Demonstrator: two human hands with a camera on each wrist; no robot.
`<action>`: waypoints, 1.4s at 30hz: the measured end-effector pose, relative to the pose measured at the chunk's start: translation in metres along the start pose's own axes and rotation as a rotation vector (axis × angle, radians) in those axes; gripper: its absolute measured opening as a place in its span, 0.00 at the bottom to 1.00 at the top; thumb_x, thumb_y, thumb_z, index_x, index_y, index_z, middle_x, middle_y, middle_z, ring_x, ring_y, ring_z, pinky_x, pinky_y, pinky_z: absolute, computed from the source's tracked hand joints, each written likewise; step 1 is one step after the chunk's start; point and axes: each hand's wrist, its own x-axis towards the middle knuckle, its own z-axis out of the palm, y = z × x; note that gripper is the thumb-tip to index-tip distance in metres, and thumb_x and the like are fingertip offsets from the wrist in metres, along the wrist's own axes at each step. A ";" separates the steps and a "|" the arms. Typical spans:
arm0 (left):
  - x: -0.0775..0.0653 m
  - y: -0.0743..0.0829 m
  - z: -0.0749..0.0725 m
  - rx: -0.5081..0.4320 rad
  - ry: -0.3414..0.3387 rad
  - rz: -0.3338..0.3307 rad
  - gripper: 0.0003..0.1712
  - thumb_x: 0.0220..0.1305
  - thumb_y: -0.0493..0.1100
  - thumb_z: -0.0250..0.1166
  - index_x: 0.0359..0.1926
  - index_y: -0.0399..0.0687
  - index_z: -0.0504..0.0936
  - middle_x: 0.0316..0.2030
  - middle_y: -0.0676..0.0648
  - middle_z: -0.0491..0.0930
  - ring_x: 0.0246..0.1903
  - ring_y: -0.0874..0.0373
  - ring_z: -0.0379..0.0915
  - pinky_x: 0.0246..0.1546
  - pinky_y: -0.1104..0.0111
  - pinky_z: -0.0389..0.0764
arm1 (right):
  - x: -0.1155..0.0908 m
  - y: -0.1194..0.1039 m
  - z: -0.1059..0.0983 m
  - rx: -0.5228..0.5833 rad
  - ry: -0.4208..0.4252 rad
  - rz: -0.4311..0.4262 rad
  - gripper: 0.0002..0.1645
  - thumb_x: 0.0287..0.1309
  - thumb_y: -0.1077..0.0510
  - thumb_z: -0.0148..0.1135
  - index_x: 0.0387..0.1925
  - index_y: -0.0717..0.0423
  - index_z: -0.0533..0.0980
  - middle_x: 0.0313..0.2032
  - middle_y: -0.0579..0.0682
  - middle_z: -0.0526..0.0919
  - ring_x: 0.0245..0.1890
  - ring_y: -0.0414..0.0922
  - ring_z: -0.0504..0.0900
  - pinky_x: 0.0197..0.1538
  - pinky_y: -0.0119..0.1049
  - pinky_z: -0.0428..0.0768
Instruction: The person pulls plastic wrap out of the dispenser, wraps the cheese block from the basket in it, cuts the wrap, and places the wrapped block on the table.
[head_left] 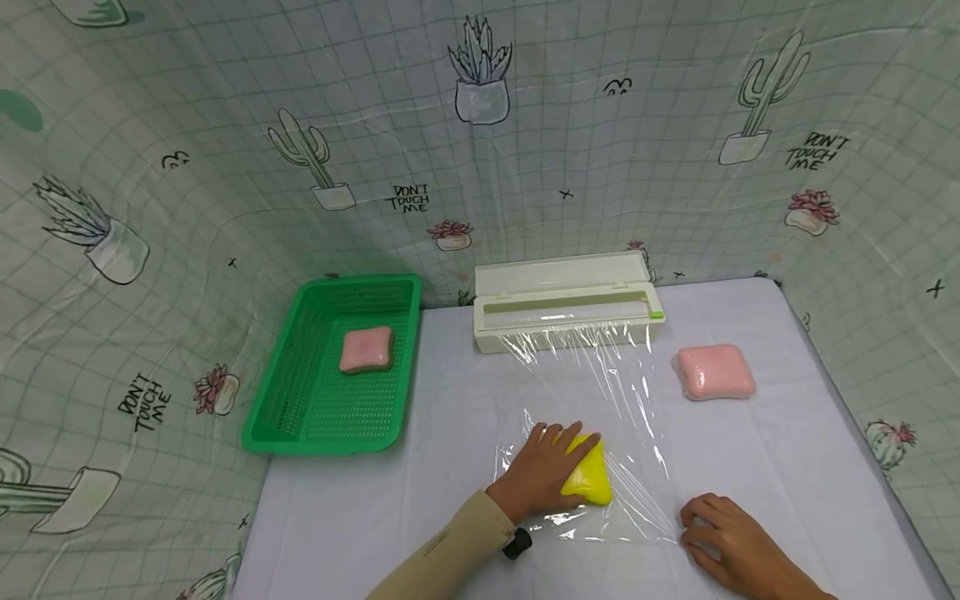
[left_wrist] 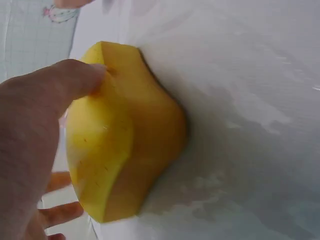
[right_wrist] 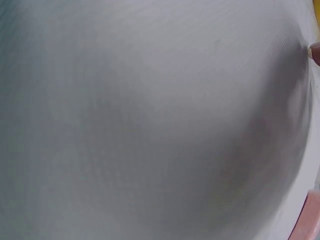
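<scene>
My left hand [head_left: 542,472] grips a yellow block [head_left: 591,477] with rounded, waisted sides; whether it is soap or sponge I cannot tell. In the left wrist view the thumb presses on the top of the yellow block [left_wrist: 110,140], with other fingers partly hidden behind it. Beneath the block, clear plastic wrap [head_left: 626,400] runs down from its white dispenser box [head_left: 491,342]. My right hand [head_left: 738,542], fingers curled, pinches the wrap's near right corner, where creases run towards it. Only a fingertip [right_wrist: 315,53] shows at the edge of the right wrist view.
A green basket [head_left: 255,437] on the left holds a pink block [head_left: 367,349]. Another pink block [head_left: 716,372], shiny as if film-wrapped, lies right of the wrap. The dispenser's lid [head_left: 562,273] stands up at the back. Patterned cloth [head_left: 480,167] surrounds the white-covered table [head_left: 787,433].
</scene>
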 end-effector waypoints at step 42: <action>-0.099 -0.061 0.029 -0.396 0.334 -0.061 0.07 0.65 0.39 0.75 0.41 0.51 0.84 0.36 0.56 0.86 0.37 0.61 0.77 0.52 0.62 0.76 | 0.044 0.021 -0.023 -0.025 -0.082 0.291 0.13 0.63 0.57 0.75 0.34 0.39 0.76 0.38 0.34 0.81 0.41 0.39 0.78 0.48 0.33 0.73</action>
